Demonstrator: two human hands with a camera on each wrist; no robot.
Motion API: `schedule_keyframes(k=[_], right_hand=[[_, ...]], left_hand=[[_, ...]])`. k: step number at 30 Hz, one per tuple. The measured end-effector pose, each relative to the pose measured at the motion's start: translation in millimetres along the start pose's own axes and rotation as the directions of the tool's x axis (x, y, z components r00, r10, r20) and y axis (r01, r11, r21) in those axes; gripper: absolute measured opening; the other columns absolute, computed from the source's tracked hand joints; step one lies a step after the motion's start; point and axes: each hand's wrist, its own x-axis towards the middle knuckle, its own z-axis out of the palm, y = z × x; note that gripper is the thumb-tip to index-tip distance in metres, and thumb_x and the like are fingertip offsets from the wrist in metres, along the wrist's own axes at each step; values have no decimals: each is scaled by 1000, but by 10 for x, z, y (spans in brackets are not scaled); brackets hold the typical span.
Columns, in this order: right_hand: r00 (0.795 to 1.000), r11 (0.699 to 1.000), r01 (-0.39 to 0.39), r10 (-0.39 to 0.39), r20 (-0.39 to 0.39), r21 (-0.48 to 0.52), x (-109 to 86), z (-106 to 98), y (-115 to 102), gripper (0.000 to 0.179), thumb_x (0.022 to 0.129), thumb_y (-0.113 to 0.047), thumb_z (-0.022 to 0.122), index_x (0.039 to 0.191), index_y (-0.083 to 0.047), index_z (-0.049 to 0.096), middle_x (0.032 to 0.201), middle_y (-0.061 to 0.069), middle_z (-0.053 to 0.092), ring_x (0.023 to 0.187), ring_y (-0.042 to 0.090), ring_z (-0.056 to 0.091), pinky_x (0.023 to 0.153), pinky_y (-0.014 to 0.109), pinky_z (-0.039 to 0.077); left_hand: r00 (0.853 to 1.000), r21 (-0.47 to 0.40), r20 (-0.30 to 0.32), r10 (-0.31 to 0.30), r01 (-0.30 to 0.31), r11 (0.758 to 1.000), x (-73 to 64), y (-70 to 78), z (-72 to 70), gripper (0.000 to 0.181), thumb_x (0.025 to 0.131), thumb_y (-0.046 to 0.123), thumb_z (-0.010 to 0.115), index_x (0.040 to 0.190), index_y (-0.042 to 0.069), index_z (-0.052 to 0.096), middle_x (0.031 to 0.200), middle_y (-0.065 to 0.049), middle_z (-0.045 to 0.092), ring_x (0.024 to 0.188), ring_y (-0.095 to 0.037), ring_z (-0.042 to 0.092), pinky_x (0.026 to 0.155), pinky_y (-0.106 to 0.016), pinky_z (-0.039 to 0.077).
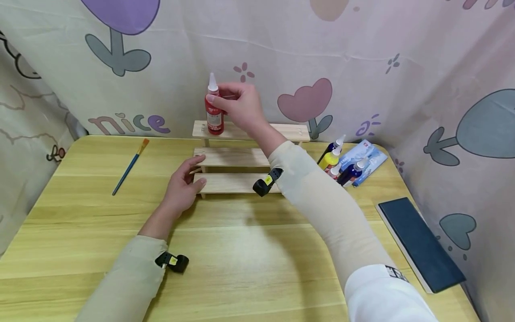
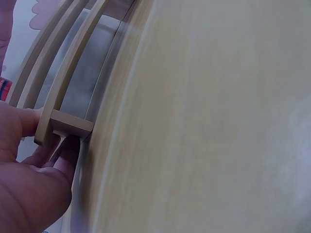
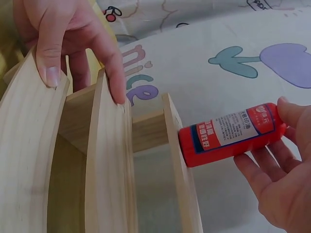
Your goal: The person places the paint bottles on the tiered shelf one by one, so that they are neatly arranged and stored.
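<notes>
My right hand (image 1: 243, 105) grips a red squeeze bottle (image 1: 214, 115) with a white pointed nozzle and a printed label. The bottle stands upright, its base at the left end of the top board of a three-tier wooden shelf (image 1: 261, 130). In the right wrist view the base of the bottle (image 3: 228, 133) meets the top board's face. With thumb and fingers, my left hand (image 1: 181, 190) holds the shelf's left end: the thumb lies on the lowest board and a finger on the middle one. Part of the shelf hides behind my right forearm.
Right of the shelf, several nozzle bottles (image 1: 331, 158), one yellow and others dark blue, stand by a blue-and-white packet (image 1: 372, 156). A dark-covered book (image 1: 420, 243) lies at the table's right edge. On the left lies a paintbrush (image 1: 130, 167). A patterned curtain (image 1: 181, 58) hangs behind.
</notes>
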Motion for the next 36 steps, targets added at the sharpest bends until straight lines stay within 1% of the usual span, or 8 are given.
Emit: schedule_keyframes(k=[4,8,11,16,22,29,31,36], right_hand=[[1000,999,-7,7,0,-36,3,-2,15,31,87,-19,80,116,-12,76,104,-2,72,97,11,66,81,26,53],[999,996,25,-23,22,-82,27,5,51,32,88,-22,79,118,-13,75,105,-4,72,97,10,65,84,24,51],[998,994,53,-50,37,-93,38,25,86,32,88,-22,79,118,-13,75,105,-5,72,96,10,66,85,23,50],[997,997,67,-65,40,-49,22,43,131,33,88,-20,79,119,-11,74,105,-4,72,96,10,66,85,23,50],[996,997,82,-82,31,13,-28,2,179,42,88,-18,79,128,-10,69,112,-2,71,102,9,65,89,22,49],[988,988,153,-153,-1,36,-193,-88,227,42,90,-17,77,129,-6,67,121,4,69,111,14,64,92,23,48],[985,984,173,-173,-7,39,-262,-111,233,41,90,-17,77,128,-4,67,121,4,69,112,16,63,92,24,48],[979,979,203,-202,-11,36,-457,-158,268,39,91,-16,76,126,-3,68,120,2,69,110,14,64,93,28,49]], left_hand=[[1000,2,0,-3,3,1000,-6,-8,-7,60,95,-12,57,147,16,50,149,-5,45,130,-26,45,105,-40,35],[1000,0,-1,0,0,1000,-5,-11,-10,60,95,-12,57,147,15,50,150,-5,44,130,-26,44,107,-43,34],[1000,-5,-2,4,-4,1000,-7,-15,-14,60,94,-13,57,147,15,50,150,-5,43,131,-27,43,108,-45,33],[1000,-6,-4,9,-9,1000,-1,-35,-26,59,94,-13,57,147,13,50,151,-5,43,132,-28,43,110,-48,30],[1000,2,5,3,-3,1000,8,-50,-16,59,95,-11,57,148,15,49,152,-5,42,133,-29,41,110,-49,29],[1000,16,6,-6,6,1000,2,-40,-11,60,95,-10,58,148,16,48,151,-6,42,133,-29,41,109,-49,31],[1000,17,5,-5,5,1000,6,-44,-10,59,95,-10,58,148,15,49,151,-6,43,133,-28,41,108,-47,31],[1000,5,-2,0,0,1000,27,-60,-16,60,95,-13,57,147,15,50,151,-5,43,132,-27,42,110,-45,30]])
